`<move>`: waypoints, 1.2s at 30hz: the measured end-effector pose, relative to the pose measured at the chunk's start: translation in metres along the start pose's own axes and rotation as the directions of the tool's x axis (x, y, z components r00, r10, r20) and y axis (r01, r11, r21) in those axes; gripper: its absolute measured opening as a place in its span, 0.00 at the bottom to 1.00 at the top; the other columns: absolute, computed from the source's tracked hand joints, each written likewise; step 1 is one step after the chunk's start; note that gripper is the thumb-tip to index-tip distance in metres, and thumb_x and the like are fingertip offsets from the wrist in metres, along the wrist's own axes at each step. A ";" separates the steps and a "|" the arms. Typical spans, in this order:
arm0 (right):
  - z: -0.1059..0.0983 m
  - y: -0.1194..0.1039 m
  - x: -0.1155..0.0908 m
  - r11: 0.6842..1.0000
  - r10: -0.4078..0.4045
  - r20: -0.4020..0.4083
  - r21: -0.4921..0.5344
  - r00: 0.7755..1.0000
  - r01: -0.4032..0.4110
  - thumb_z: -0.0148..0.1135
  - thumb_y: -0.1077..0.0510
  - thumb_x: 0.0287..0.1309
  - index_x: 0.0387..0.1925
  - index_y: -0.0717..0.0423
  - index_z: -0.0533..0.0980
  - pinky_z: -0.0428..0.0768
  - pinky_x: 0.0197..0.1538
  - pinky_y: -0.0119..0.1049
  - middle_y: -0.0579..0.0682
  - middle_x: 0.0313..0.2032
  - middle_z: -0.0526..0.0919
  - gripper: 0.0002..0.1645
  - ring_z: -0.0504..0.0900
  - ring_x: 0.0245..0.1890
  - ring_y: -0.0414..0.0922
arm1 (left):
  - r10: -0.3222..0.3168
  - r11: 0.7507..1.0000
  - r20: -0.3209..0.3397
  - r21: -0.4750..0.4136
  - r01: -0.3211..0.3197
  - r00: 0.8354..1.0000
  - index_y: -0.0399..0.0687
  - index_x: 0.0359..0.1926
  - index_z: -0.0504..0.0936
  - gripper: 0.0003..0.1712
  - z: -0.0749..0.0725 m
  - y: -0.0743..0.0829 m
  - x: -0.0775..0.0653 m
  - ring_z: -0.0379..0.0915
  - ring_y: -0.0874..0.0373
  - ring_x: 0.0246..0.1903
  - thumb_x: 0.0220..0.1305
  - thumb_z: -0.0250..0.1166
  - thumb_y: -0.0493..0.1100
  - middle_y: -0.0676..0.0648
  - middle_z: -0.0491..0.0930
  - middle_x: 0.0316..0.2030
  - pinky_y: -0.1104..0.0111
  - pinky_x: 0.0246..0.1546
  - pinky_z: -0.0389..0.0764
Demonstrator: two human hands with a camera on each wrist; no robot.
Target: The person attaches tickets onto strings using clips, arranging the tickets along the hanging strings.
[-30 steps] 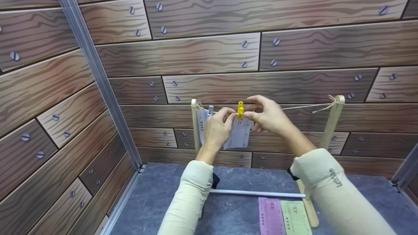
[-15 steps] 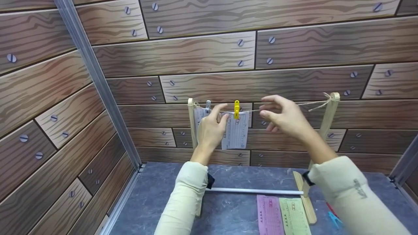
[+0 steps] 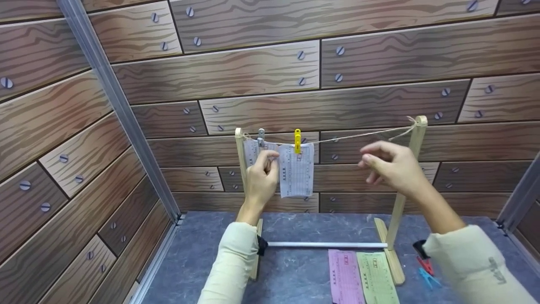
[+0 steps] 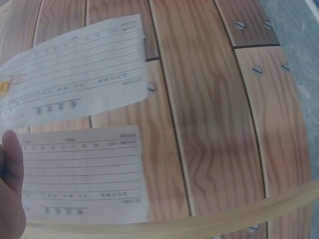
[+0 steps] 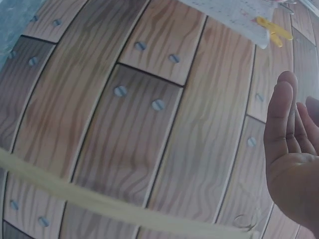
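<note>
Two printed paper slips hang from a string [image 3: 350, 137] tied between two wooden posts. A yellow clothespin [image 3: 297, 141] clips the white slip [image 3: 296, 175]; a grey clothespin [image 3: 261, 137] clips the other slip [image 3: 251, 151] beside the left post. My left hand [image 3: 261, 179] is in front of that left slip, partly covering it, with loosely bent fingers and nothing in them. Further right, my right hand [image 3: 390, 166] hovers below the string near the right post, its fingers relaxed and holding nothing. The right wrist view shows the yellow clothespin [image 5: 274, 31] beyond the fingertips.
A pink slip [image 3: 346, 276] and a green slip [image 3: 377, 278] lie on the dark table [image 3: 299, 270]. Red [image 3: 425, 266] and blue clothespins [image 3: 429, 278] lie beside my right sleeve. A white rod [image 3: 325, 245] joins the bases of the left post [image 3: 241, 160] and right post [image 3: 405, 181].
Both hands have come away from the yellow clothespin, which stays on the string with the white slip. The right hand has moved right and down, the left slightly left and down.
</note>
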State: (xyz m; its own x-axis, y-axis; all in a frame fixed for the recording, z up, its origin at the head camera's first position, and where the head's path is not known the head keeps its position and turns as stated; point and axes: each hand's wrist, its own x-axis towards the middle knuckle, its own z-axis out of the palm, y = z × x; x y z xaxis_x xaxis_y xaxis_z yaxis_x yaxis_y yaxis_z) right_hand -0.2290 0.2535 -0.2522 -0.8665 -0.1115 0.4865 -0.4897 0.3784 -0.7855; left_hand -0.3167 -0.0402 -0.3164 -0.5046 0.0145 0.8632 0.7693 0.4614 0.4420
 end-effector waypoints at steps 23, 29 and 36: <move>-0.015 0.108 -0.080 0.980 0.198 -0.090 -0.001 0.976 -0.199 0.58 0.57 0.64 0.44 0.68 0.75 0.80 0.24 0.43 0.61 0.30 0.82 0.15 0.81 0.20 0.50 | -0.160 0.985 0.075 -0.049 0.164 0.984 0.47 0.38 0.81 0.11 0.031 -0.039 -0.105 0.51 0.71 0.13 0.58 0.60 0.29 0.61 0.60 0.13 0.74 0.13 0.58; -0.013 0.137 -0.104 0.959 0.277 -0.129 -0.024 0.952 -0.283 0.58 0.58 0.64 0.44 0.69 0.75 0.81 0.25 0.41 0.63 0.31 0.81 0.16 0.80 0.20 0.50 | -0.230 0.963 0.109 -0.117 0.242 0.967 0.48 0.39 0.81 0.09 0.050 -0.044 -0.141 0.55 0.70 0.13 0.60 0.61 0.31 0.59 0.64 0.13 0.74 0.13 0.61; -0.011 0.169 -0.128 0.925 0.367 -0.205 -0.024 0.907 -0.379 0.58 0.57 0.64 0.44 0.70 0.74 0.81 0.25 0.40 0.63 0.31 0.81 0.17 0.81 0.20 0.50 | -0.300 0.938 0.158 -0.132 0.322 0.941 0.48 0.37 0.82 0.08 0.078 -0.043 -0.184 0.54 0.72 0.13 0.59 0.63 0.32 0.61 0.63 0.13 0.76 0.12 0.59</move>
State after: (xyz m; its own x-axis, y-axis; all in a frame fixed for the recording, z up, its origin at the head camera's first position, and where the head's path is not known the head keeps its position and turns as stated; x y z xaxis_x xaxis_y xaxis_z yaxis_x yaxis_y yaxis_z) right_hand -0.1999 0.3420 -0.4431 -0.9463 0.2257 0.2315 -0.1218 0.4144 -0.9019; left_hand -0.2878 0.0060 -0.5133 -0.7676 0.0149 0.6407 0.6107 0.3203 0.7242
